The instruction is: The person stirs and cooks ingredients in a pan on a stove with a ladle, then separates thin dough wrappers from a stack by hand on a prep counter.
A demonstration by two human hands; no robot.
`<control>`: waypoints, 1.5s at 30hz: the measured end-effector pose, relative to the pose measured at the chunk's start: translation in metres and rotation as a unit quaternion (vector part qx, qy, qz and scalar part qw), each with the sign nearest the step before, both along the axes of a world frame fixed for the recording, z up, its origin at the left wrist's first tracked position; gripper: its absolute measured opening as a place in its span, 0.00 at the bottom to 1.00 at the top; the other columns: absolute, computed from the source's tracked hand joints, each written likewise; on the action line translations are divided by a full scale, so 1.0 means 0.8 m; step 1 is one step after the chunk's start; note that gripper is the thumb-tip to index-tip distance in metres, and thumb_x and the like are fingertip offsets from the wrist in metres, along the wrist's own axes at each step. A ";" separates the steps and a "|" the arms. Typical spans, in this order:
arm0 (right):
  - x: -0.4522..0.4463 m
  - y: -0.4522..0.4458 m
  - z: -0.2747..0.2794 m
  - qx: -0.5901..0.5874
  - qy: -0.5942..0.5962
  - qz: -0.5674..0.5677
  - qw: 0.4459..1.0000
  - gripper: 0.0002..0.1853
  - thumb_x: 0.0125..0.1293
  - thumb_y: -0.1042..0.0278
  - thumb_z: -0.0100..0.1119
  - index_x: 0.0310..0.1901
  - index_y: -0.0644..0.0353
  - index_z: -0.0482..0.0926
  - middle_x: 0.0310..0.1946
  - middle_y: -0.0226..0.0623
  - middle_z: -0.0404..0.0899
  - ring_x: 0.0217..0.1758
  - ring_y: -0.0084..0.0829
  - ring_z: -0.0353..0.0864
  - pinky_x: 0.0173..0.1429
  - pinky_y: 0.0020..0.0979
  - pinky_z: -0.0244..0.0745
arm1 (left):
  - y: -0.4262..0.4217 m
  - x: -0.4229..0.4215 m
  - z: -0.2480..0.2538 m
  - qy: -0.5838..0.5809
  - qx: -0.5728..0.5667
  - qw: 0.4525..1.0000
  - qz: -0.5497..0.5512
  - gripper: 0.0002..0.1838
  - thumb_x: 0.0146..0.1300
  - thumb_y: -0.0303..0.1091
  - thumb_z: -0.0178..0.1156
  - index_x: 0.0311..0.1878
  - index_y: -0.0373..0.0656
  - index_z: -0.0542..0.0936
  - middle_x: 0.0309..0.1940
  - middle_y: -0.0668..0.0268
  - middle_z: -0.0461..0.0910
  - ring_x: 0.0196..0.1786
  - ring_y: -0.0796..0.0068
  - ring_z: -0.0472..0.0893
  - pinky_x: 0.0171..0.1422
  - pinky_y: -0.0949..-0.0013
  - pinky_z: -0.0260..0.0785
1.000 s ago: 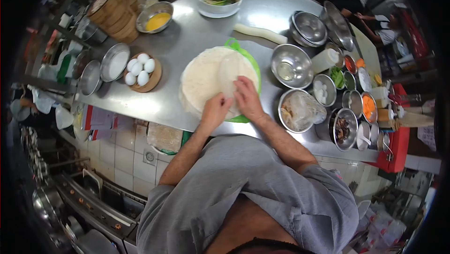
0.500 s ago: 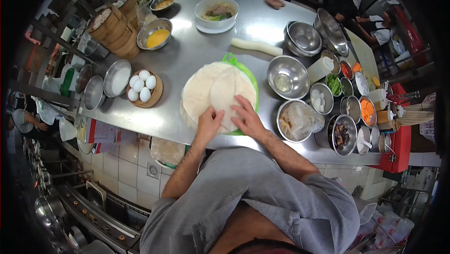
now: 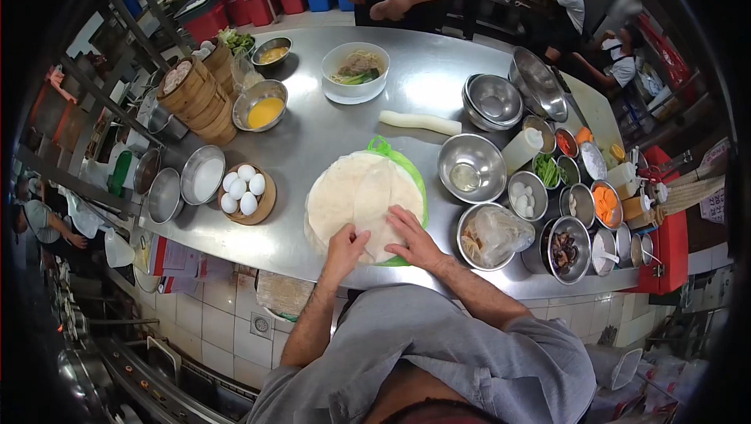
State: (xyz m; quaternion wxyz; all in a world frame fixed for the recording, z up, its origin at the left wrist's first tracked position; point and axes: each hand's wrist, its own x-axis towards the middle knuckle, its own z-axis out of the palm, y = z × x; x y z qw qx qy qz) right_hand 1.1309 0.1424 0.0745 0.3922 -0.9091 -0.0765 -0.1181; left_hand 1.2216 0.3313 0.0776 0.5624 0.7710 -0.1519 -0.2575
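Note:
A stack of thin, round, pale dough wrappers (image 3: 328, 193) lies on a green plastic bag (image 3: 413, 177) near the table's front edge. On top, a lifted or folded portion of one sheet (image 3: 374, 193) forms a long oval flap. My left hand (image 3: 346, 247) pinches the near side of this top wrapper between thumb and fingertips. Just to the right, my right hand (image 3: 415, 241) rests with fingers spread on the wrapper, holding nothing. What lies beneath my palms is hidden.
A wooden container of eggs (image 3: 270, 201) stands left, near bamboo steamers (image 3: 192, 103). Behind are a noodle bowl (image 3: 332, 84) and a long white roll (image 3: 418, 122). Metal bowls (image 3: 472, 167) of ingredients crowd the right. A person's hand (image 3: 391, 8) shows across the table.
The camera has tilted upward, so the table sits lower and more of the person opposite shows. My hands stay at the same part of the wrapper stack, with only slight finger movement.

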 end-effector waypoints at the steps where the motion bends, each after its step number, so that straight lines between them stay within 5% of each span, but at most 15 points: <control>1: -0.001 0.001 0.001 0.007 -0.002 -0.004 1.000 0.36 0.54 0.59 0.66 0.63 0.60 0.62 0.66 0.46 0.56 0.70 0.48 0.55 0.72 0.45 0.49 | 0.000 0.001 0.001 0.003 -0.002 1.000 0.014 0.15 0.61 0.37 0.60 0.28 0.35 0.71 0.18 0.63 0.73 0.21 0.77 0.71 0.25 0.70 0.64; 6: 0.002 0.004 -0.002 0.013 0.001 -0.012 1.000 0.36 0.54 0.58 0.67 0.62 0.60 0.63 0.65 0.47 0.57 0.70 0.48 0.55 0.72 0.46 0.49 | -0.016 -0.029 0.024 -0.103 0.044 0.992 0.060 0.15 0.60 0.38 0.61 0.28 0.35 0.71 0.20 0.61 0.72 0.24 0.68 0.73 0.29 0.65 0.65; 9: 0.004 0.007 -0.006 0.004 -0.004 -0.023 1.000 0.37 0.52 0.57 0.68 0.62 0.61 0.64 0.65 0.47 0.57 0.70 0.47 0.55 0.72 0.46 0.49 | -0.013 -0.045 0.013 -0.310 0.094 0.946 -0.003 0.13 0.59 0.35 0.61 0.30 0.35 0.71 0.21 0.58 0.71 0.24 0.59 0.71 0.30 0.62 0.64; 13: 0.003 0.006 -0.006 0.006 -0.005 -0.019 1.000 0.40 0.50 0.54 0.69 0.62 0.61 0.63 0.65 0.47 0.57 0.70 0.48 0.55 0.72 0.46 0.49 | -0.008 -0.036 0.010 -0.261 0.075 0.962 0.009 0.13 0.60 0.35 0.60 0.29 0.35 0.71 0.21 0.58 0.71 0.23 0.62 0.71 0.29 0.63 0.64; 18: 0.003 0.006 -0.006 -0.001 -0.003 -0.021 1.000 0.41 0.49 0.54 0.69 0.62 0.62 0.62 0.65 0.47 0.57 0.70 0.48 0.55 0.72 0.47 0.49 | 0.001 -0.009 0.000 -0.125 0.015 0.992 0.032 0.14 0.61 0.34 0.60 0.25 0.36 0.70 0.17 0.67 0.69 0.22 0.80 0.67 0.25 0.71 0.61; 19: 0.002 0.006 -0.007 -0.001 0.001 -0.022 1.000 0.41 0.49 0.53 0.69 0.62 0.62 0.62 0.65 0.47 0.57 0.70 0.48 0.55 0.73 0.47 0.48 | 0.003 -0.008 0.001 -0.099 0.034 0.994 0.038 0.13 0.59 0.34 0.61 0.26 0.34 0.72 0.21 0.58 0.73 0.24 0.68 0.71 0.30 0.66 0.65; 26: 0.015 0.001 -0.001 -0.009 -0.030 -0.052 0.998 0.24 0.53 0.62 0.66 0.52 0.61 0.74 0.58 0.46 0.67 0.61 0.45 0.67 0.64 0.41 0.63 | -0.010 -0.018 0.033 -0.140 0.084 0.987 0.005 0.21 0.54 0.43 0.66 0.36 0.33 0.74 0.25 0.58 0.75 0.27 0.66 0.75 0.33 0.65 0.68; 28: 0.039 0.005 0.017 0.153 -0.058 -0.182 0.970 0.13 0.58 0.73 0.58 0.45 0.64 0.76 0.47 0.45 0.73 0.51 0.42 0.73 0.54 0.36 0.69 | -0.026 -0.004 0.040 -0.134 0.102 0.985 0.023 0.28 0.51 0.48 0.67 0.44 0.33 0.73 0.29 0.56 0.78 0.32 0.65 0.78 0.38 0.65 0.71; 32: 0.089 0.012 0.028 0.262 -0.081 -0.253 0.928 0.09 0.61 0.77 0.53 0.43 0.65 0.76 0.41 0.42 0.75 0.44 0.34 0.76 0.47 0.29 0.72 | -0.063 0.037 0.054 -0.083 0.080 0.991 0.068 0.34 0.50 0.49 0.68 0.52 0.32 0.71 0.33 0.55 0.80 0.37 0.64 0.81 0.43 0.66 0.72; 38: 0.124 0.005 0.008 0.271 -0.136 -0.313 0.900 0.09 0.62 0.79 0.50 0.44 0.65 0.76 0.40 0.38 0.74 0.40 0.30 0.75 0.44 0.26 0.72 | -0.076 0.064 0.034 -0.141 0.000 0.987 0.078 0.28 0.51 0.33 0.67 0.54 0.33 0.70 0.26 0.61 0.79 0.30 0.70 0.79 0.38 0.67 0.72; 40: 0.122 0.004 -0.006 0.254 -0.120 -0.327 0.902 0.10 0.61 0.80 0.51 0.44 0.65 0.76 0.39 0.36 0.72 0.40 0.26 0.74 0.45 0.24 0.71 | -0.060 0.061 0.028 -0.148 -0.029 0.976 0.157 0.26 0.52 0.27 0.64 0.55 0.34 0.70 0.20 0.65 0.75 0.25 0.73 0.76 0.34 0.69 0.71; 41: 0.122 0.004 -0.006 0.256 -0.120 -0.329 0.901 0.10 0.61 0.80 0.51 0.44 0.65 0.76 0.39 0.36 0.72 0.40 0.26 0.74 0.45 0.24 0.71 | -0.050 0.058 0.038 -0.098 0.011 0.982 0.159 0.26 0.52 0.30 0.65 0.55 0.37 0.71 0.30 0.62 0.77 0.36 0.68 0.77 0.43 0.66 0.70; 42: 0.123 0.003 -0.007 0.255 -0.120 -0.320 0.904 0.10 0.61 0.81 0.51 0.44 0.65 0.76 0.40 0.36 0.73 0.41 0.26 0.75 0.45 0.24 0.71 | -0.051 0.060 0.031 -0.099 0.012 0.982 0.158 0.26 0.52 0.30 0.65 0.55 0.37 0.71 0.30 0.62 0.77 0.36 0.68 0.77 0.43 0.66 0.70; 44: 0.123 0.005 -0.009 0.256 -0.119 -0.310 0.908 0.10 0.61 0.81 0.50 0.44 0.65 0.75 0.40 0.37 0.73 0.41 0.26 0.75 0.46 0.25 0.71 | -0.054 0.064 0.023 -0.409 0.177 0.890 0.097 0.26 0.53 0.36 0.65 0.55 0.39 0.71 0.47 0.58 0.73 0.52 0.60 0.71 0.55 0.58 0.63; 45: 0.125 0.005 -0.010 0.258 -0.117 -0.308 0.908 0.11 0.60 0.82 0.50 0.45 0.65 0.75 0.40 0.37 0.73 0.42 0.27 0.75 0.47 0.25 0.71 | -0.062 0.069 0.027 -0.409 0.177 0.890 0.099 0.26 0.53 0.36 0.65 0.55 0.39 0.71 0.47 0.58 0.73 0.52 0.60 0.71 0.55 0.58 0.63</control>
